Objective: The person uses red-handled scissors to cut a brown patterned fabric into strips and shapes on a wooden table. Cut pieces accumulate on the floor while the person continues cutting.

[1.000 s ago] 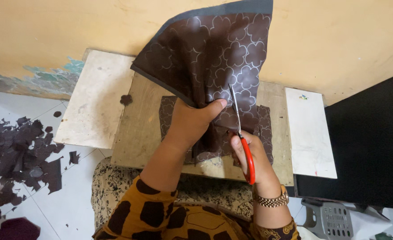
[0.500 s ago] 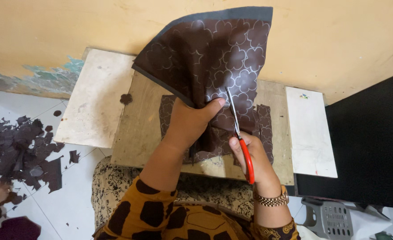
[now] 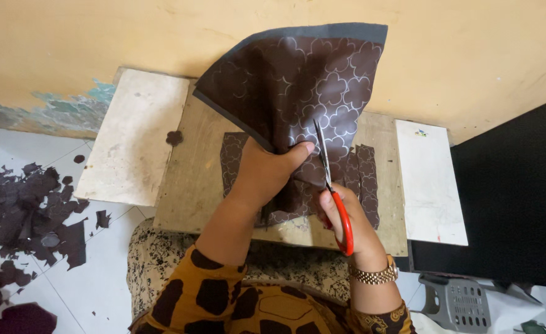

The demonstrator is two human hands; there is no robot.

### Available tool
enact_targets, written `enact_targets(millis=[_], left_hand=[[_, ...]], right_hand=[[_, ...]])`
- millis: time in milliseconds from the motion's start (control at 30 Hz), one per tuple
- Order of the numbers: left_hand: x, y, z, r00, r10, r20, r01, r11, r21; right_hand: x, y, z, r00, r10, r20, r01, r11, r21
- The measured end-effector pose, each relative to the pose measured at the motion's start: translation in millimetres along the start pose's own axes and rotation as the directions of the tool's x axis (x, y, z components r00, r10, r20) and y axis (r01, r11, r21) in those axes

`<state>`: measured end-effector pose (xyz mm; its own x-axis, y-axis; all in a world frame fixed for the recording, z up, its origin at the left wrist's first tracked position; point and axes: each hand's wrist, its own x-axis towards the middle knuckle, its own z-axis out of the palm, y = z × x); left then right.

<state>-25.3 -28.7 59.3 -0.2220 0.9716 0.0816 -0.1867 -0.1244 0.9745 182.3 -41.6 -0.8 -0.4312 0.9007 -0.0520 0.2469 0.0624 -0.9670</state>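
Note:
My left hand (image 3: 266, 173) pinches a large dark brown sheet (image 3: 297, 86) printed with pale flower outlines and holds it up above a wooden board (image 3: 189, 179). Just to its right, my right hand (image 3: 353, 219) grips red-handled scissors (image 3: 334, 185). The blades point up into the sheet's lower edge beside my left thumb. More of the same brown patterned material (image 3: 365, 179) lies flat on the board under my hands. A gold watch is on my right wrist.
A white slab (image 3: 131, 136) lies left of the board and a narrower white one (image 3: 427, 179) to its right. Dark cut scraps (image 3: 25, 210) litter the tiled floor at the left. A black panel (image 3: 514, 192) and a grey plastic object (image 3: 458, 303) are at the right.
The scissor blades have moved a little further up into the sheet. A hand seen at the lower left edge half a second ago is out of view.

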Motion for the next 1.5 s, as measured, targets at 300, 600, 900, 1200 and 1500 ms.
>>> enact_targets(millis=[300,600,900,1200,1500], left_hand=[[0.8,-6.5,-2.4,1.000,0.004,-0.008,-0.003,0.999,0.046],[4.5,-16.4,2.3,0.999,-0.042,0.033,0.049,0.975,-0.216],[-1.3,-16.9,15.7,0.999,-0.043,-0.015,0.038,0.967,-0.251],[3.7,-19.9,11.3,0.978,-0.186,-0.094,0.120,0.872,-0.475],[15.9,-18.1,-4.8,0.960,-0.174,0.220,0.269,0.799,-0.538]], right_hand=[[0.5,1.0,1.3,0.999,0.042,-0.011,-0.042,0.998,0.049],[4.9,4.0,14.1,0.988,0.127,-0.083,-0.115,0.984,0.139],[7.1,12.4,17.5,0.979,0.123,-0.165,-0.103,0.987,0.127],[10.0,13.3,11.2,0.980,0.002,-0.201,-0.015,0.998,-0.060],[5.9,6.1,1.8,0.989,0.047,-0.140,-0.058,0.996,-0.073]])
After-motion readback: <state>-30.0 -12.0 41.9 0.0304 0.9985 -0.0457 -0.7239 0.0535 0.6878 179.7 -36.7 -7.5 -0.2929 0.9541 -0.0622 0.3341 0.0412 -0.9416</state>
